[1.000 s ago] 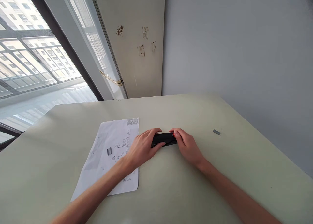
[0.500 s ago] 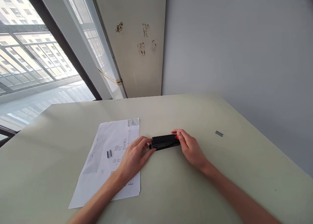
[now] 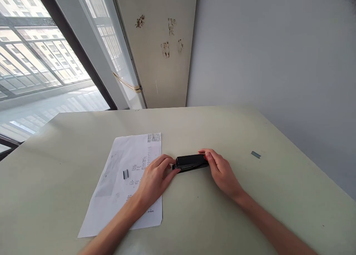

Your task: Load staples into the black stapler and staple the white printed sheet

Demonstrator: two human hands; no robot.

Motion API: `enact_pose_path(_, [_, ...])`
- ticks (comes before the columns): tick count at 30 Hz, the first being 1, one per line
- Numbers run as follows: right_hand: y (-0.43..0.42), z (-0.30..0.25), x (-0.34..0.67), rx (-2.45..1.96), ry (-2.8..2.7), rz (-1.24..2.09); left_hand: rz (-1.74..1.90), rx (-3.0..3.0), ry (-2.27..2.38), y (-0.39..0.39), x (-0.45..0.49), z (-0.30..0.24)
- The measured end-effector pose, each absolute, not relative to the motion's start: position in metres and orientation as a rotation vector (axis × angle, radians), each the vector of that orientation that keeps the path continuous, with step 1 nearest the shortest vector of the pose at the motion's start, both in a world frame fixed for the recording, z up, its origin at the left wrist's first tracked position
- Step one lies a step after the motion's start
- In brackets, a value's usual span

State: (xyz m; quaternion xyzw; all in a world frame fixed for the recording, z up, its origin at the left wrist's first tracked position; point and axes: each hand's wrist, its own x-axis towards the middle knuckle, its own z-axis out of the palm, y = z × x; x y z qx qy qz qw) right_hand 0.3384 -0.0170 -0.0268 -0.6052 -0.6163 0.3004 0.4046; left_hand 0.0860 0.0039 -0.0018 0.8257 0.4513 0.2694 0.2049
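A black stapler [image 3: 191, 161] lies on its base on the table, just right of the printed paper. My left hand [image 3: 157, 173] pinches its left end between thumb and fingers, the forearm crossing the paper. At the other end, where a bit of red shows, my right hand [image 3: 221, 169] is closed with thumb and fingers around the tip. The printed paper [image 3: 111, 207] lies under my left forearm, and a short strip of staples [image 3: 125, 174] rests on it. Farther right, another staple strip [image 3: 256, 155] sits on the bare tabletop.
The pale table [image 3: 222, 225] reaches back to a grey wall [image 3: 264, 55] on the right and a stained beige panel [image 3: 164, 73] at the far side. A window [image 3: 41, 58] with a dark frame stands at the left.
The view has shifted slightly, so hands, stapler and paper all appear a little farther right. Both hands keep their hold on the stapler; less of its red end shows.
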Motion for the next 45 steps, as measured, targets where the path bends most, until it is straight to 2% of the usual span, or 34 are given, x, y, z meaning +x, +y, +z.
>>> enact_pose_path(11, [-0.018, -0.019, 0.345, -1.436, -1.898, 0.717, 0.705, 2.437, 1.240, 0.000, 0.078, 0.000])
enact_pose_path(24, [-0.011, -0.025, 0.363, -1.504, -1.844, 0.688, 0.642, 2.557, 1.480, 0.020, 0.040, 0.014])
enact_pose_path(29, [-0.011, -0.025, 0.362, -1.488, -1.849, 0.688, 0.396, 2.272, 1.914, 0.031, 0.012, 0.039])
enact_pose_path(35, [-0.012, -0.025, 0.361, -1.481, -1.835, 0.716, 0.030, 2.048, 2.175, 0.037, -0.014, 0.055])
enact_pose_path(41, [-0.011, -0.026, 0.361, -1.484, -1.830, 0.722, -0.151, 1.845, 2.199, 0.036, -0.019, 0.059])
enact_pose_path(45, [-0.012, -0.025, 0.360, -1.498, -1.828, 0.730, -0.098, 1.882, 2.081, 0.034, -0.016, 0.056])
